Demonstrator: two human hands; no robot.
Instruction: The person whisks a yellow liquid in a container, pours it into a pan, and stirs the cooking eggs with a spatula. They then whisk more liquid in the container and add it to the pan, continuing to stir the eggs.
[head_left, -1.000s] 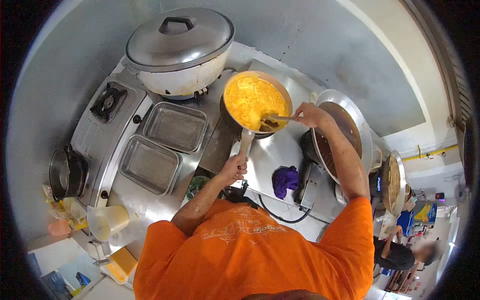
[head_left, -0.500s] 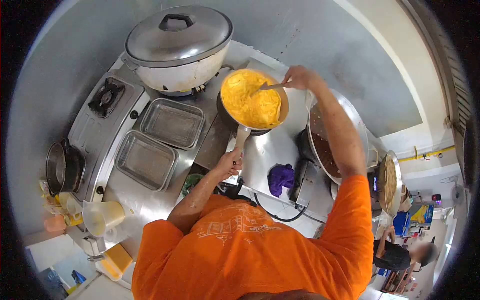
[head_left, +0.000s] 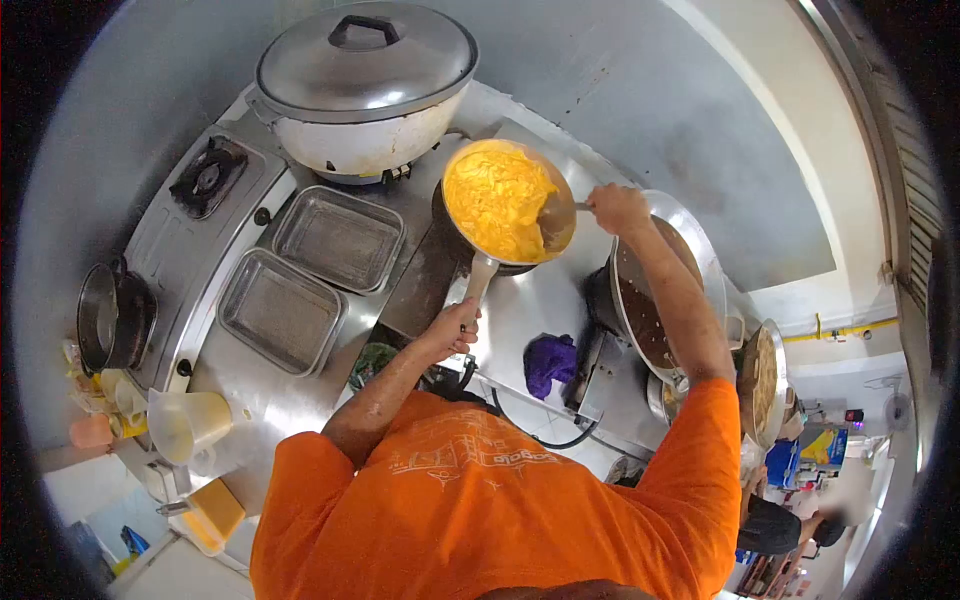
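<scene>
Change: the right hand has dropped from the pan's far rim to its right edge, and the egg now lies heaped to the upper left of the pan, with bare metal showing at the right.
Right hand: fingers closed around the spatula handle; its blade sits inside the frying pan against the exposed base.
Left hand: the left hand is wrapped tight on the pan handle, below the pan at frame centre.
Scrambled egg: the scrambled egg is yellow and soft-looking, all within the pan, upper centre of frame.
Technique (judgement): keep the blade flat to the base, push the curds in short strokes toward the heap, and hold the handle steady so the pan stays level.
Edges: the egg mound stands close to the upper-left rim; the lidded pot sits just beside that rim.
Open room: bare steel counter lies below the pan; two empty trays are to the left and a large wok is under the right forearm (limited elbow clearance there).
</scene>
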